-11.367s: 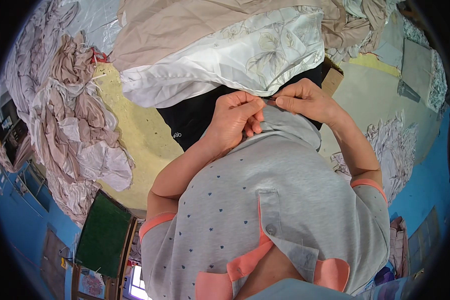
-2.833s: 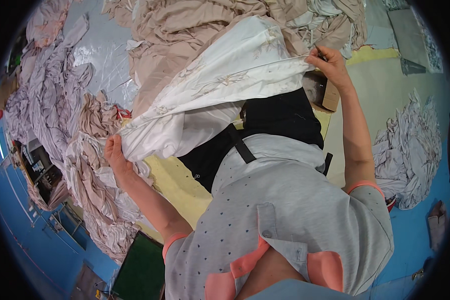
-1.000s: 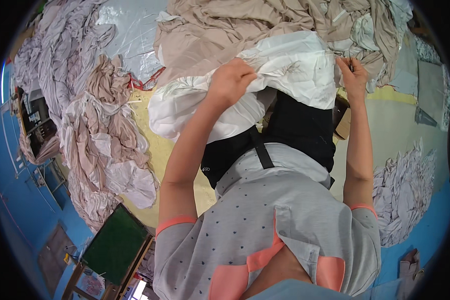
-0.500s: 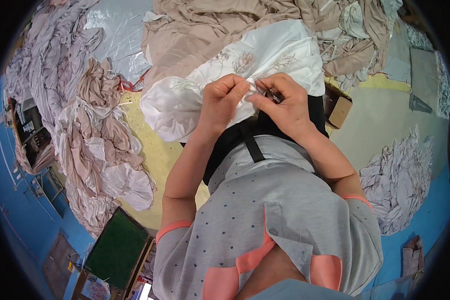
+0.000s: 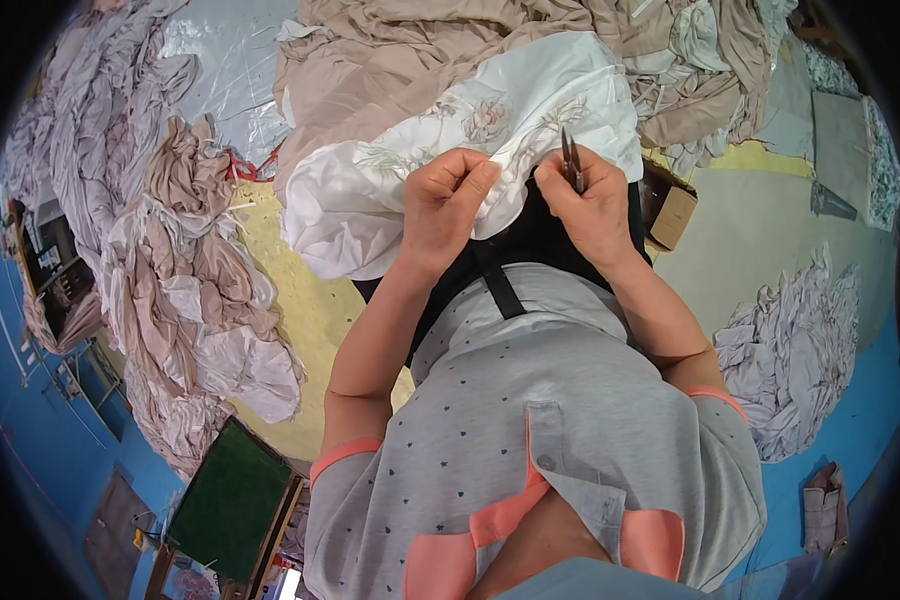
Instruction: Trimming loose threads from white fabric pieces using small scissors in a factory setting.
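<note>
White fabric with a printed or embroidered flower pattern [image 5: 545, 85] lies spread over my lap and the cloth beyond it. My left hand [image 5: 448, 205] is closed, pinching the fabric's near edge between thumb and fingers. A little to its right, my right hand [image 5: 592, 205] is curled round small dark thread snips [image 5: 570, 160], their pointed blades standing up and away from me. The right thumb and forefinger are pressed together; whether they also pinch a thread is too small to tell. The right hand is apart from the fabric's edge.
Beige cloth [image 5: 370, 110] is heaped beyond the white fabric. Beige and white cloth [image 5: 185, 290] piles up at the left, grey cloth [image 5: 90, 120] farther back. Crumpled pale cloth [image 5: 795, 350] lies at the right. A cardboard box [image 5: 673, 215] stands right of my lap, a green-topped stand [image 5: 228, 500] lower left.
My right hand has drawn away from the left, to the right, and the snips now point upward. The left hand keeps its pinch on the fabric.
</note>
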`<action>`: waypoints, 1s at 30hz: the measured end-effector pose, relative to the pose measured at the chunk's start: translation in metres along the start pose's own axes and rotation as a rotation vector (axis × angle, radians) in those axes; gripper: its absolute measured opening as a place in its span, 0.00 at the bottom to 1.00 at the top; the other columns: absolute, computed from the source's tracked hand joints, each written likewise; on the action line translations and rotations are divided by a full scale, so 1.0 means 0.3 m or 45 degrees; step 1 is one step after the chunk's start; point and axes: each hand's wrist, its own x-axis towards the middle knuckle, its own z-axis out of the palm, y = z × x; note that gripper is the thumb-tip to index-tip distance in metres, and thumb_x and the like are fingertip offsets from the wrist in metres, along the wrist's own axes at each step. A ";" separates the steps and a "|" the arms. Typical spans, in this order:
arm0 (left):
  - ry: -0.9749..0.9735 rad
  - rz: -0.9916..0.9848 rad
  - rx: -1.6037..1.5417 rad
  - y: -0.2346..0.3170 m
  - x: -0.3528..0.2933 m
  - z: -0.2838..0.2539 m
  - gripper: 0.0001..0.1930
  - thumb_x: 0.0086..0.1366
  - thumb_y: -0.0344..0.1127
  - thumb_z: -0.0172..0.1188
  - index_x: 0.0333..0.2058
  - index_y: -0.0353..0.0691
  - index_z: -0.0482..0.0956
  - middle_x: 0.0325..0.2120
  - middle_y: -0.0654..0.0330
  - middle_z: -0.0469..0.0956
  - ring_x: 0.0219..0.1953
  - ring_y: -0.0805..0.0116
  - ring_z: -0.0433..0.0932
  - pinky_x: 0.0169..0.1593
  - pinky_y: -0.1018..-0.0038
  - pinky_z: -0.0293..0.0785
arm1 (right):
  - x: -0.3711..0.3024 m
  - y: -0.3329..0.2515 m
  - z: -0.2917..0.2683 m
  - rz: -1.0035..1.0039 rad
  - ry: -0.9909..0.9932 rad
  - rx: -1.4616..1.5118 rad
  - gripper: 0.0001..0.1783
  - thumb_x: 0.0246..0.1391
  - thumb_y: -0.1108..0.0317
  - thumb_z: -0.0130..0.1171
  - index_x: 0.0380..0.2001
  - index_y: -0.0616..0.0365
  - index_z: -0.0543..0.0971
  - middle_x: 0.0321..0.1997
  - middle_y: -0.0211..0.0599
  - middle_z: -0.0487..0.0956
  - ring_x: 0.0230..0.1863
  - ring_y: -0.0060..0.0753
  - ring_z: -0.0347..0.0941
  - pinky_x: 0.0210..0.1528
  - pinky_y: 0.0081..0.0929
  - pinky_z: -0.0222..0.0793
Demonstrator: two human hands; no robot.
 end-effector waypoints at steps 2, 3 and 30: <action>0.005 -0.021 -0.006 -0.004 0.000 0.005 0.07 0.64 0.29 0.56 0.28 0.33 0.77 0.18 0.74 0.69 0.21 0.88 0.61 0.24 0.86 0.57 | -0.004 -0.001 -0.008 -0.019 0.086 0.045 0.07 0.55 0.69 0.58 0.26 0.59 0.75 0.18 0.19 0.70 0.19 0.09 0.61 0.21 0.11 0.56; 0.002 -0.026 0.000 -0.006 0.002 0.006 0.07 0.64 0.29 0.56 0.28 0.33 0.77 0.19 0.74 0.69 0.21 0.88 0.61 0.24 0.86 0.58 | -0.006 -0.007 -0.007 -0.053 0.099 0.044 0.06 0.56 0.70 0.57 0.27 0.60 0.75 0.18 0.19 0.70 0.18 0.09 0.61 0.20 0.11 0.55; 0.040 0.021 0.125 0.006 -0.022 0.042 0.05 0.64 0.28 0.56 0.29 0.34 0.75 0.21 0.71 0.69 0.23 0.86 0.62 0.26 0.84 0.59 | -0.033 -0.008 -0.018 0.018 -0.167 -0.062 0.08 0.56 0.68 0.58 0.28 0.62 0.74 0.18 0.23 0.70 0.18 0.12 0.62 0.20 0.13 0.57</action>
